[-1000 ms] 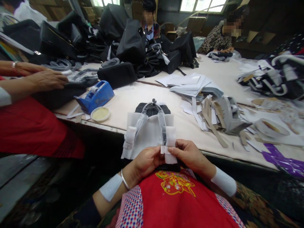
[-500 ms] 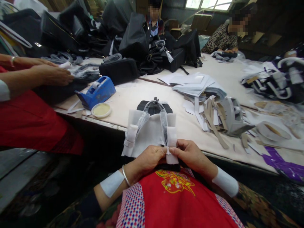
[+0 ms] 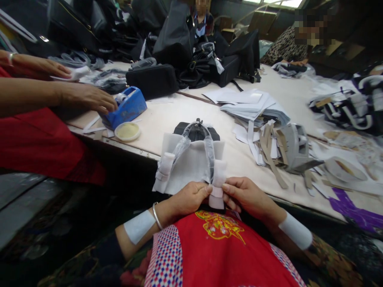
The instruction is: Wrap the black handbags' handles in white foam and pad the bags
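A black handbag [image 3: 214, 134] lies at the table's front edge, its near end against my red apron. White foam sheet [image 3: 191, 165] covers its face, and clear plastic wraps its looped handles [image 3: 183, 146]. A foam strip [image 3: 166, 162] is folded round a strap on the left side. On the right side, a second foam wrap [image 3: 220, 172] has a narrow band across its lower part. My left hand [image 3: 191, 197] pinches that band's left end, thumb on top. My right hand [image 3: 247, 196] grips its right edge, with the lower fingers curled behind.
A blue tape dispenser [image 3: 131, 107] and a round lid [image 3: 127, 131] stand left, beside a co-worker's hands [image 3: 86, 95]. Black bags [image 3: 173, 38] are piled behind. Paper sheets [image 3: 254, 105], cut strips [image 3: 269, 145], a grey tape dispenser [image 3: 295, 145] and purple tape [image 3: 353, 209] lie right.
My right hand has moved slightly right, away from my left thumb, and the band now lies flat across the foam wrap. The co-worker's near hand has reached right to the blue dispenser.
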The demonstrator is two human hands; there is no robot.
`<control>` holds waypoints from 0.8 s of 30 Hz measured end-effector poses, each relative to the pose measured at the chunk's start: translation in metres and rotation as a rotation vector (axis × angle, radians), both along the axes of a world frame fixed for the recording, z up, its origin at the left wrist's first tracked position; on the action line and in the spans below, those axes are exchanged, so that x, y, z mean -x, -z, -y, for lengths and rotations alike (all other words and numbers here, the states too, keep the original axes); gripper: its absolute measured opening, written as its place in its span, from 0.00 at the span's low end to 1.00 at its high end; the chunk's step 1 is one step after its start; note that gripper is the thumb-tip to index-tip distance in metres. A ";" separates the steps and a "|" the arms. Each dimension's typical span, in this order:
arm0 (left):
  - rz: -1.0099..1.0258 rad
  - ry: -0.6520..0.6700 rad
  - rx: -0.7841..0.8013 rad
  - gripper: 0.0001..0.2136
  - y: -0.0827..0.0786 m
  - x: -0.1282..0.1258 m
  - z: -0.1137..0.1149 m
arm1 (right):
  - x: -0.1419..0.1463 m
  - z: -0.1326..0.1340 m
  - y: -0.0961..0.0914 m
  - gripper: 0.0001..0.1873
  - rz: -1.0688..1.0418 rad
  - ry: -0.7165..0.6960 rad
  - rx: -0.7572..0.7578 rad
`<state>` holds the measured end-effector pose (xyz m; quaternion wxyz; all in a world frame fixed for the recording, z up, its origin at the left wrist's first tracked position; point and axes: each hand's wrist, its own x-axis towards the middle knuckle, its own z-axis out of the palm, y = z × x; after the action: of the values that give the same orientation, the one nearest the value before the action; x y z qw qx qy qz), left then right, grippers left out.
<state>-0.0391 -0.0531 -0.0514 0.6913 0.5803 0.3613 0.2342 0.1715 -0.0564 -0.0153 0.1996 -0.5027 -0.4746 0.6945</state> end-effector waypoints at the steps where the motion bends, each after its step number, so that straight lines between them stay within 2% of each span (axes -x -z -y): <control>1: -0.010 0.014 -0.015 0.19 0.000 0.000 0.000 | 0.001 -0.001 0.000 0.23 0.013 0.012 0.008; 6: -0.096 0.055 -0.156 0.20 -0.003 0.000 0.000 | 0.007 -0.004 -0.008 0.21 0.081 0.029 0.012; 8: -0.095 0.040 -0.162 0.21 -0.003 -0.001 0.000 | 0.011 -0.004 -0.011 0.20 0.137 0.043 -0.010; 14: 0.049 -0.009 0.039 0.27 0.008 -0.004 0.001 | 0.023 -0.003 -0.012 0.20 0.242 0.082 -0.082; 19: 0.252 -0.033 0.267 0.25 0.014 -0.008 0.004 | 0.024 -0.003 -0.008 0.20 0.259 0.077 -0.095; 21: 0.239 -0.060 0.282 0.24 0.016 -0.009 0.005 | 0.023 -0.004 -0.004 0.20 0.247 0.089 -0.093; 24: 0.100 -0.123 0.222 0.25 0.016 -0.009 0.005 | 0.021 -0.008 0.004 0.19 0.209 0.113 -0.088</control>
<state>-0.0302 -0.0581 -0.0678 0.7525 0.4647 0.3850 0.2635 0.1504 -0.0486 -0.0195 0.2097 -0.5888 -0.4937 0.6046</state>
